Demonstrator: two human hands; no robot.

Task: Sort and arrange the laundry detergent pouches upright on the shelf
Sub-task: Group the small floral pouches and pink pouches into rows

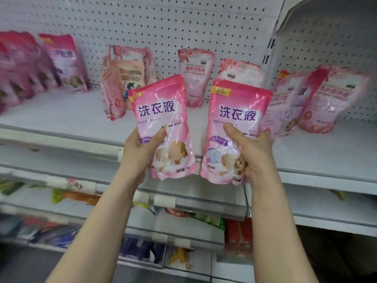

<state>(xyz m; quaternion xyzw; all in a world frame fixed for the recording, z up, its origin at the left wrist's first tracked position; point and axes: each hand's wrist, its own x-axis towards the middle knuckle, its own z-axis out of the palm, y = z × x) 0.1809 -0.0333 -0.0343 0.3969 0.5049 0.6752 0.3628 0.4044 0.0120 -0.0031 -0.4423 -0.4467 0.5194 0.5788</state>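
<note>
Head view: your left hand (142, 148) and right hand (253, 152) each grip a pink pouch (161, 123), thumbs pinching the fronts, held upright before the shelf (61, 117), probably to match them for sorting.

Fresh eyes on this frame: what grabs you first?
Two matching pink pouches held up centre frame: the left hand grips the left pouch, the right hand the right pouch, both upright before the shelf edge. Behind, paler pink pouches stand or lean scattered along the white shelf against a pegboard back.
</note>
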